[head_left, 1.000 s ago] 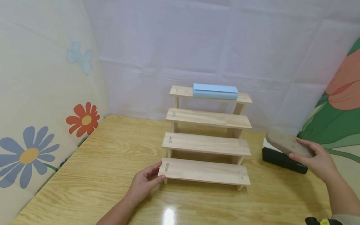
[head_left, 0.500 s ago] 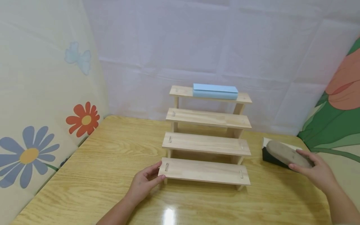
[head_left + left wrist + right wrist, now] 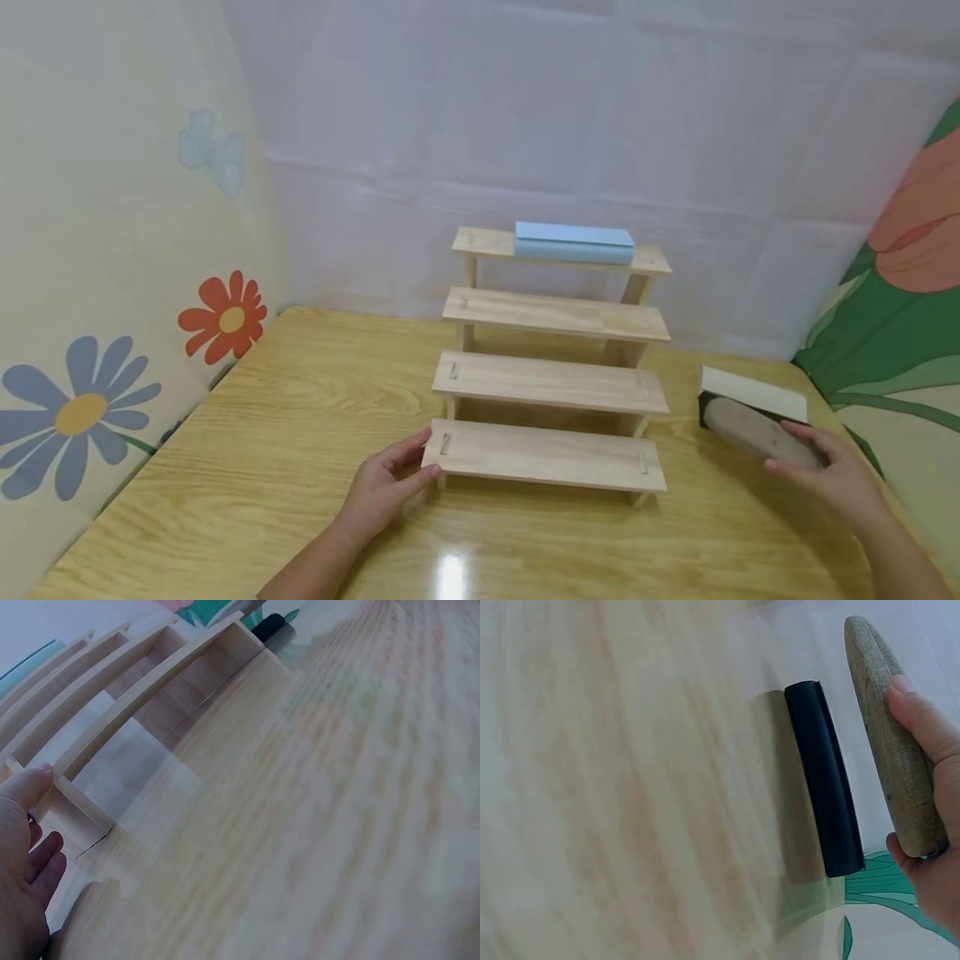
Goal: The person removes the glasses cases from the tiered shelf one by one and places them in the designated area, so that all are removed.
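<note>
A four-tier wooden display stand (image 3: 547,454) stands mid-table. My left hand (image 3: 386,492) holds the left end of its lowest step; in the left wrist view the thumb (image 3: 34,784) is at that step's corner, with the other fingers below. At the right, my right hand (image 3: 836,479) grips a grey-brown, fabric-textured glasses case (image 3: 761,432) by its near end, thumb on one side and fingers on the other. The case is held in front of a black case with a white top (image 3: 753,392), partly hiding it. In the right wrist view the black case (image 3: 825,780) lies beside the held one.
A light blue case (image 3: 573,243) lies on the stand's top step. The wood-grain table (image 3: 315,400) meets a white cloth backdrop (image 3: 450,125) behind and flower-printed cloth (image 3: 82,250) at the left, with more printed cloth at the right.
My right hand has lowered the grey-brown glasses case from above the black case to in front of it, uncovering the white top. The left hand has stayed on the stand.
</note>
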`<control>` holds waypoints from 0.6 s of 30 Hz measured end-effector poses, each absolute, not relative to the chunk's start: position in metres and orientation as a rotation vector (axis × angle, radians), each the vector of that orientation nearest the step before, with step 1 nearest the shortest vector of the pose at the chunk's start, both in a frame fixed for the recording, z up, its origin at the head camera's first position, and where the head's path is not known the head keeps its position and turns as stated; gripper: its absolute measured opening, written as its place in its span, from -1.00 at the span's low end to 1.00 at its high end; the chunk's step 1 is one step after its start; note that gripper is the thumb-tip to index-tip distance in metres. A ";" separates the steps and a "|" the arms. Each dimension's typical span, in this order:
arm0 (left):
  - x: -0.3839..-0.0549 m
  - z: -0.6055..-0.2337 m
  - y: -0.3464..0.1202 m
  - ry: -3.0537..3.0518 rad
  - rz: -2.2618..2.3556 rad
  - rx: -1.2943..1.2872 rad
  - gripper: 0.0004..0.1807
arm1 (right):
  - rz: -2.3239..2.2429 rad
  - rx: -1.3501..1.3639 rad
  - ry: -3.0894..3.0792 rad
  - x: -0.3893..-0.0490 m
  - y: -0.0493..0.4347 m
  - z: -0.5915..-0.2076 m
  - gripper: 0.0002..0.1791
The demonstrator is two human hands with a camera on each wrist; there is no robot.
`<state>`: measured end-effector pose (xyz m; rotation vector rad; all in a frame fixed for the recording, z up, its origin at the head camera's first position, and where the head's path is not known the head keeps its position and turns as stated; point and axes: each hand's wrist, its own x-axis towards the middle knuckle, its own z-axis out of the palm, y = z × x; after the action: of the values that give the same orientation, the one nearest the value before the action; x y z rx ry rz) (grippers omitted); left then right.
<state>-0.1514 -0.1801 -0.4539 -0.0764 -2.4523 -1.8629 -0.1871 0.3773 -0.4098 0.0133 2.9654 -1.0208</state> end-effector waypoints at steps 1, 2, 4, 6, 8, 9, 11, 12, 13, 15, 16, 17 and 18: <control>-0.152 -0.454 -0.180 -2.453 -1.865 -0.077 -0.37 | -1.026 0.012 2.960 -0.186 0.377 -0.411 -0.09; -0.152 -0.454 -0.180 -2.454 -1.865 -0.077 -0.37 | -1.036 0.009 2.950 -0.186 0.377 -0.412 -0.09; -0.152 -0.453 -0.180 -2.456 -1.865 -0.072 -0.38 | -1.029 0.006 2.937 -0.184 0.377 -0.414 -0.08; -0.152 -0.453 -0.180 -2.458 -1.864 -0.067 -0.38 | -1.023 0.013 2.930 -0.183 0.377 -0.417 -0.08; -0.152 -0.452 -0.180 -2.460 -1.853 -0.063 -0.38 | -1.011 0.019 2.932 -0.182 0.377 -0.420 -0.08; -0.152 -0.452 -0.179 -2.462 -1.849 -0.063 -0.38 | -1.003 0.022 2.933 -0.181 0.377 -0.421 -0.08; -0.152 -0.452 -0.179 -2.465 -1.839 -0.063 -0.39 | -0.999 0.026 2.932 -0.180 0.377 -0.424 -0.09; -0.152 -0.452 -0.179 -2.465 -1.835 -0.061 -0.39 | -0.994 0.031 2.927 -0.180 0.377 -0.425 -0.08; -0.152 -0.453 -0.179 -2.466 -1.832 -0.060 -0.39 | -0.988 0.033 2.924 -0.180 0.377 -0.427 -0.08; -0.152 -0.453 -0.178 -2.467 -1.830 -0.057 -0.39 | -0.990 0.039 2.915 -0.180 0.377 -0.429 -0.08; -0.152 -0.453 -0.178 -2.467 -1.828 -0.054 -0.39 | -0.992 0.045 2.908 -0.179 0.377 -0.430 -0.08; -0.152 -0.453 -0.178 -2.467 -1.827 -0.052 -0.39 | -0.988 0.051 2.905 -0.179 0.377 -0.432 -0.08; -0.152 -0.453 -0.178 -2.466 -1.828 -0.053 -0.39 | -0.986 0.055 2.901 -0.178 0.377 -0.433 -0.08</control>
<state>-0.1520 -0.1783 -0.4534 -0.0525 -2.4663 -1.8281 -0.1783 0.3765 -0.4325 0.0550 2.9006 -0.9858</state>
